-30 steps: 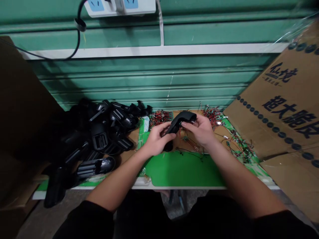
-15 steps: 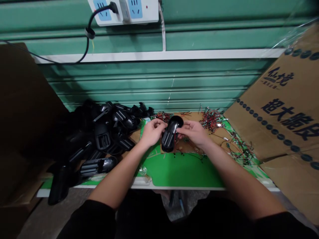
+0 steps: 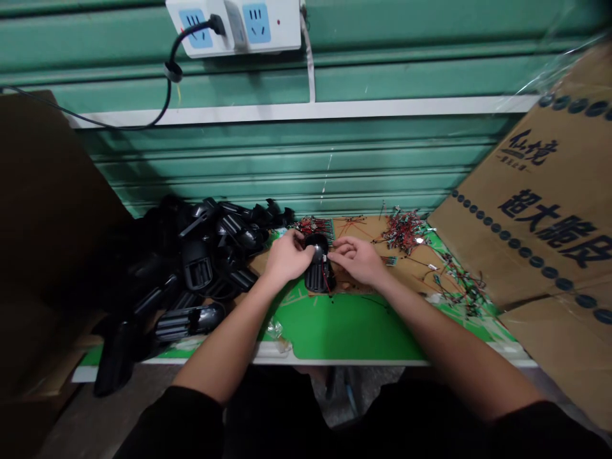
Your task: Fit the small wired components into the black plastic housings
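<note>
My left hand (image 3: 285,260) is curled round a black plastic housing (image 3: 316,275) that stands on end on the green mat (image 3: 349,328). My right hand (image 3: 356,260) rests against the housing's right side, its fingertips pinched at a thin red wire by the top of the part. Both hands are over a brown cardboard sheet (image 3: 411,264) on the bench.
A heap of black plastic housings (image 3: 201,261) fills the bench's left side. Bundles of red and black wires (image 3: 404,229) lie behind and right of my hands. A printed cardboard box (image 3: 545,210) leans at the right. A white power strip (image 3: 234,25) hangs on the green shutter.
The housing has gone from held up and tilted in both hands to standing lower on the mat. Both hands dropped with it and closed in on its top.
</note>
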{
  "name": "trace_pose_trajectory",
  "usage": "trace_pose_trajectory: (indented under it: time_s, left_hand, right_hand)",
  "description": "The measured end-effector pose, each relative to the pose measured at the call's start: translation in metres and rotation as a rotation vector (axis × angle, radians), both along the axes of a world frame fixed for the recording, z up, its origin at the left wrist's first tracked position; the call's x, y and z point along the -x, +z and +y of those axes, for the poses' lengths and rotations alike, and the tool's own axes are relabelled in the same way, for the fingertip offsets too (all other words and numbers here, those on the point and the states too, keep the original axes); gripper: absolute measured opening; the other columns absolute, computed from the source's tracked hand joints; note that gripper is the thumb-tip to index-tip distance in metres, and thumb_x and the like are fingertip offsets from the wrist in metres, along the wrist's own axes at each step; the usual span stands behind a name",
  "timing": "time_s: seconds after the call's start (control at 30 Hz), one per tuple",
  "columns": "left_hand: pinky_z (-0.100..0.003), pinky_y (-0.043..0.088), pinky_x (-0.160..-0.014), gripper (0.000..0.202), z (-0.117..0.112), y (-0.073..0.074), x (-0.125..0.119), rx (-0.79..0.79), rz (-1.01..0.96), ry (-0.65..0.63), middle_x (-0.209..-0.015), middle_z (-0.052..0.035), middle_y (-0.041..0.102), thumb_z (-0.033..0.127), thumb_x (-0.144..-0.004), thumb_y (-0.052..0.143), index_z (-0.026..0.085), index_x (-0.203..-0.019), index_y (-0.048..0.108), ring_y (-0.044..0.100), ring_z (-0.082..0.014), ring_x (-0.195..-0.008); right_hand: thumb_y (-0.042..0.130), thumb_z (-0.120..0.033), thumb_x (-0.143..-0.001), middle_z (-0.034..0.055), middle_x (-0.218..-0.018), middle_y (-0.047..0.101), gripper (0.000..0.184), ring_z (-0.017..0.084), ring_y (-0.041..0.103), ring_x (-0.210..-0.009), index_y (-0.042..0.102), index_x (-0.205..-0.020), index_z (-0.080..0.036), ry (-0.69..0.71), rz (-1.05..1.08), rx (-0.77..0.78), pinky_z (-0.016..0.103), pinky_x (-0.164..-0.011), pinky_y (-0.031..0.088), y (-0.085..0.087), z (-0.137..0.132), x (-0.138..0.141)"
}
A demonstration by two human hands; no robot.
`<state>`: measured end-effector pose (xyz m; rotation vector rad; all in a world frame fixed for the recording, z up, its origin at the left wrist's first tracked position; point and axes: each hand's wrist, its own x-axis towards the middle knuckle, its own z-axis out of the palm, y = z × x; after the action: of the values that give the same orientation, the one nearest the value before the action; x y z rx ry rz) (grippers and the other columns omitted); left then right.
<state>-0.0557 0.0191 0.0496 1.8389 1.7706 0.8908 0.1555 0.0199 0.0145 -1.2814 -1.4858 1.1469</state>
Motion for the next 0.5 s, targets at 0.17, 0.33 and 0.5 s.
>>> trace_pose_trajectory:
  time_s: [0.17,0.33,0.5]
  left_hand:
    - [-0.04,0.051,-0.084,0.027,0.005,0.012,0.024,-0.247,0.354,0.18,-0.102,-0.0134,0.072,0.032,-0.085,0.061,0.017,-0.107,0.067,0.067,-0.0317,-0.097]
    - [-0.046,0.05,-0.095,0.025,0.012,0.013,0.039,-0.279,0.575,0.264,-0.111,-0.0213,0.068,0.029,-0.085,0.06,0.012,-0.102,0.068,0.061,-0.0392,-0.111]
    - [-0.037,0.051,-0.08,0.021,0.006,0.01,0.021,-0.1,0.256,0.09,-0.091,-0.0112,0.074,0.036,-0.093,0.058,0.02,-0.092,0.07,0.069,-0.0282,-0.087]
  right_hand:
    - [0.08,-0.038,-0.075,-0.0002,-0.078,0.067,0.041,0.008,0.052,-0.055,0.068,-0.105,-0.013,0.009,-0.043,-0.017,0.023,-0.054,0.041,-0.002,-0.001,0.001]
    - [0.076,-0.04,-0.081,0.0018,-0.081,0.069,0.033,0.01,0.056,-0.059,0.069,-0.102,-0.016,-0.014,-0.111,-0.07,0.025,-0.058,0.044,-0.008,0.001,0.001]
    - [0.077,-0.041,-0.084,0.0023,-0.077,0.069,0.028,0.013,0.06,-0.06,0.069,-0.099,-0.018,-0.043,-0.121,-0.075,0.025,-0.056,0.048,-0.006,0.001,-0.003]
